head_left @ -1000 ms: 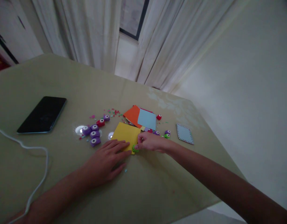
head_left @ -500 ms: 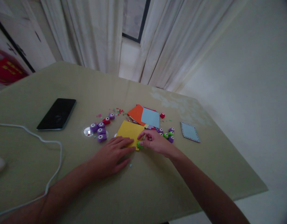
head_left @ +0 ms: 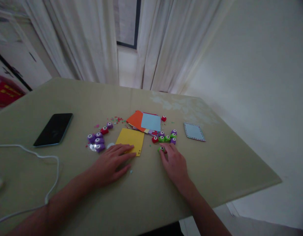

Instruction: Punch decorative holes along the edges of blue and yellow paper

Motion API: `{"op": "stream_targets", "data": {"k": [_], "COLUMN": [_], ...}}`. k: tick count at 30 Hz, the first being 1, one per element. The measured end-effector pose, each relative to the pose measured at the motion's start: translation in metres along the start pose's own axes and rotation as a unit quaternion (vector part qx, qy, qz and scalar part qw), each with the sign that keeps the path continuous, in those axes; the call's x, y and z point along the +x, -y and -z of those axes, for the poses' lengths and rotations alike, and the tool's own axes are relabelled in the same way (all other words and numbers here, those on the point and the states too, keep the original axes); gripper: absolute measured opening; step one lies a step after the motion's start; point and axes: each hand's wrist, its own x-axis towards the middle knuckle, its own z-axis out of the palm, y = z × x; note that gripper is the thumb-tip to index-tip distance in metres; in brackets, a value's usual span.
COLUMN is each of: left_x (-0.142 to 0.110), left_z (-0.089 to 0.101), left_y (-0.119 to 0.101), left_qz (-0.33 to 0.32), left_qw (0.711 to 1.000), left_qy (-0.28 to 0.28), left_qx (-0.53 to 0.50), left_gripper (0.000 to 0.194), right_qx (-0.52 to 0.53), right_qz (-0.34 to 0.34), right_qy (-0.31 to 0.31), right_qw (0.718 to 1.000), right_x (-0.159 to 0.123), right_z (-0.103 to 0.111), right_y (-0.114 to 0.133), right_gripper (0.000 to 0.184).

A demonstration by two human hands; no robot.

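My left hand [head_left: 115,163] lies flat, fingers spread, over the lower left of a yellow sheet of paper [head_left: 130,137]. A few small holes show at that sheet's lower right corner. To the right of the sheet, my right hand [head_left: 174,162] pinches a small green craft punch [head_left: 161,149] between thumb and fingers, low over the table. Just beyond it stands a group of green, purple and red punches, among them a red punch [head_left: 155,140] and a green punch [head_left: 167,138]. More purple punches [head_left: 99,141] stand left of the sheet.
Behind the yellow paper lies a stack of coloured sheets, a light blue sheet [head_left: 151,122] on top. A light blue card [head_left: 194,131] with a punched border lies at right. A black tablet [head_left: 54,129] and a white cable [head_left: 57,170] are at left. Confetti [head_left: 119,119] is scattered about.
My right hand has moved right with the green punch, off the yellow paper's corner and toward the punch group. My left hand still rests on the paper. The camera view has shifted.
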Motion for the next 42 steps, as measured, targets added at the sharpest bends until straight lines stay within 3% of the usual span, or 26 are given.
{"op": "stream_targets", "data": {"k": [3, 8, 11, 15, 18, 23, 28, 31, 35, 38, 42], "left_x": [0.0, 0.002, 0.005, 0.006, 0.004, 0.003, 0.002, 0.0, -0.001, -0.001, 0.001], "left_z": [0.0, -0.005, -0.006, 0.0, 0.004, 0.009, 0.006, 0.002, 0.0, 0.0, -0.002], "left_y": [-0.001, -0.008, -0.013, -0.017, -0.017, -0.017, -0.018, -0.016, -0.01, -0.006, -0.002], "left_qz": [-0.007, -0.016, -0.032, -0.011, 0.005, 0.003, 0.02, 0.033, 0.049, 0.061, 0.065], "left_qw": [1.0, 0.999, 0.998, 1.0, 1.0, 1.0, 1.0, 0.999, 0.998, 0.998, 0.998], "left_qy": [-0.002, -0.035, -0.049, -0.011, -0.002, 0.013, 0.023, 0.028, 0.028, 0.032, 0.023], "left_qx": [0.007, 0.002, 0.016, 0.0, 0.001, 0.005, 0.008, 0.015, 0.017, 0.008, -0.001], "left_gripper": [0.048, 0.047, 0.047, 0.039, 0.045, 0.054, 0.065, 0.065, 0.062, 0.065, 0.066], "right_qx": [-0.038, 0.029, 0.077, 0.1, 0.089, 0.065, 0.071, 0.167, 0.282, 0.284, 0.24], "right_qz": [0.01, 0.148, 0.235, 0.32, 0.338, 0.327, 0.267, 0.249, 0.216, 0.182, 0.219], "right_qy": [-0.046, -0.084, -0.052, 0.034, 0.057, 0.095, 0.061, 0.035, 0.047, 0.038, 0.077], "right_qw": [0.998, 0.985, 0.968, 0.942, 0.935, 0.938, 0.959, 0.953, 0.934, 0.941, 0.942], "right_x": [0.003, 0.016, 0.04, 0.09, 0.127, 0.156, 0.142, 0.118, 0.069, 0.036, 0.024], "right_z": [-0.004, -0.01, -0.013, -0.03, -0.052, -0.076, -0.06, -0.037, -0.014, -0.014, -0.022], "right_y": [-0.006, 0.018, 0.053, 0.109, 0.142, 0.164, 0.141, 0.107, 0.053, 0.025, 0.019], "right_gripper": [0.034, 0.027, 0.025, 0.035, 0.043, 0.028, 0.025, 0.024, 0.031, 0.033, 0.035]}}
